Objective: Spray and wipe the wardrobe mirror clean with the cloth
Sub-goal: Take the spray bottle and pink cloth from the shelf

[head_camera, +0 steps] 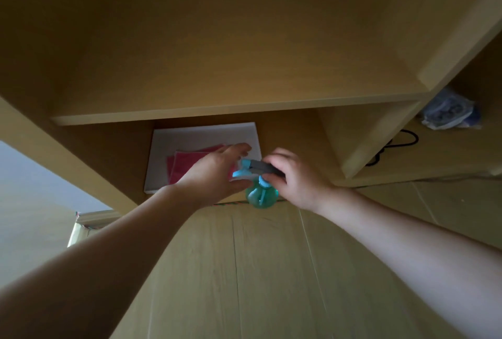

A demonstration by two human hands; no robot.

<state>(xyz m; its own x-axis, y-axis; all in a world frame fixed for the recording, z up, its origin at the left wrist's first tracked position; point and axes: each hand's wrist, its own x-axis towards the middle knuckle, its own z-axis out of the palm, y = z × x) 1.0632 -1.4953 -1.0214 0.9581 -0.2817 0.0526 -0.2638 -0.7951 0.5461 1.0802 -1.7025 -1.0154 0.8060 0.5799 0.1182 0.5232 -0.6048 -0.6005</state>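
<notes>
A teal spray bottle point(261, 194) with a blue and grey trigger head hangs at the front of the lowest wardrobe compartment. My right hand point(293, 175) grips its head and neck. A folded pink cloth point(182, 164) lies on a white board point(173, 140) inside that compartment. My left hand point(217, 173) reaches over the cloth with its fingers stretched out, thumb close to the bottle's nozzle. It hides the cloth's right part. No mirror is in view.
A wooden shelf point(233, 109) spans just above the compartment. To the right, a side compartment holds a crumpled plastic bag point(449, 112) and a black cable point(394, 148). Pale wooden floor point(271, 270) lies below my arms.
</notes>
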